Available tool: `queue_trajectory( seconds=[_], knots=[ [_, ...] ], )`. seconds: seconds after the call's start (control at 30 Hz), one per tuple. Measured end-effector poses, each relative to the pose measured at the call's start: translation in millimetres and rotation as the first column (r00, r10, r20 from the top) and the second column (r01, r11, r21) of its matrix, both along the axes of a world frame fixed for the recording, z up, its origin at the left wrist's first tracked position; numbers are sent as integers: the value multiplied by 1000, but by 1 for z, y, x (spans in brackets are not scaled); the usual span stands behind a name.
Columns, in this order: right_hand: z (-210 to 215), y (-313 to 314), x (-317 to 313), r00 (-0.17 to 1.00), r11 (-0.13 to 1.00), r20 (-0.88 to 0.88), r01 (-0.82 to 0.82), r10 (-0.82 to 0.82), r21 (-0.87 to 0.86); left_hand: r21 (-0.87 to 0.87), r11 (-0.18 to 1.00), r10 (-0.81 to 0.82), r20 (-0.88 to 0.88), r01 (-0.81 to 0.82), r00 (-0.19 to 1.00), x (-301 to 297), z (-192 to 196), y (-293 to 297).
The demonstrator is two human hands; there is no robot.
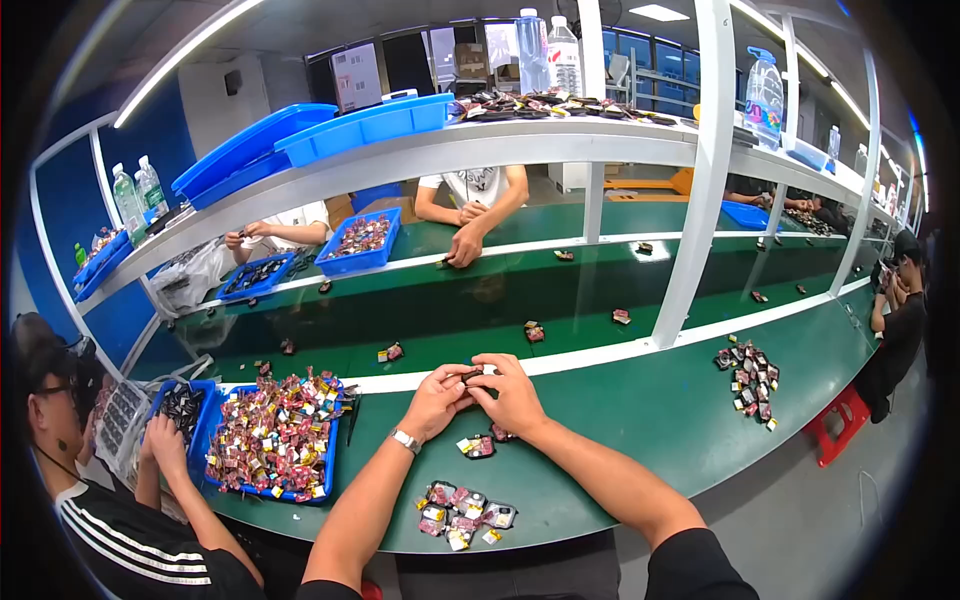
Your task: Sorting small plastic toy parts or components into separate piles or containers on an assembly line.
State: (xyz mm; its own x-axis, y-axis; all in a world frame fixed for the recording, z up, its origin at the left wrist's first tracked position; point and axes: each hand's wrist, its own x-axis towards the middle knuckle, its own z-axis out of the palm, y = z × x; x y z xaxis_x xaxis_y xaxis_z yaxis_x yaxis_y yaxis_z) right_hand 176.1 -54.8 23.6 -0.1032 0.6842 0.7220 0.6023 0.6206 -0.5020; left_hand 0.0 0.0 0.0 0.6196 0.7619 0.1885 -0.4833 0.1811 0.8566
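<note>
Both hands are meeting over the green worktable [640, 420]: the left hand [437, 398] and right hand [511, 393] are pinching 1 small dark part [473, 375] between curled fingertips, just above the table's white edge strip. A blue plastic tray [318, 488] is sitting to the left, heaped with shiny red, yellow and dark little parts [272, 432]. A flat cluster of finished pieces [462, 513] is lying near the front edge, and another loose pile [750, 380] is sitting well apart on the right.
</note>
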Motion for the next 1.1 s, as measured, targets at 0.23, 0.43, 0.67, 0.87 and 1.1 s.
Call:
queue_trajectory(
  seconds=[0.23, 0.43, 0.67, 0.87, 1.1],
  knots=[
    [-6, -4, -1, 996, 997, -83, -43, 38, -67, -33, 998, 46, -2, -46, 999, 1, -3, -9],
    [-5, -1, 3, 993, 988, -66, -109, 102, -105, -43, 999, -2, 3, 2, 1000, -6, -8, -2],
    [-5, -3, -6, 994, 992, -85, -84, 76, -93, -40, 999, 1, 43, 0, 999, -10, -8, 1],
    [-7, -1, -8, 991, 994, -115, -72, 63, -78, -49, 999, -9, 49, 12, 999, -11, -10, 3],
    [-9, 3, -9, 995, 994, -96, -47, 38, -96, -36, 999, 13, 50, -11, 999, -8, -5, 0]
  ],
)
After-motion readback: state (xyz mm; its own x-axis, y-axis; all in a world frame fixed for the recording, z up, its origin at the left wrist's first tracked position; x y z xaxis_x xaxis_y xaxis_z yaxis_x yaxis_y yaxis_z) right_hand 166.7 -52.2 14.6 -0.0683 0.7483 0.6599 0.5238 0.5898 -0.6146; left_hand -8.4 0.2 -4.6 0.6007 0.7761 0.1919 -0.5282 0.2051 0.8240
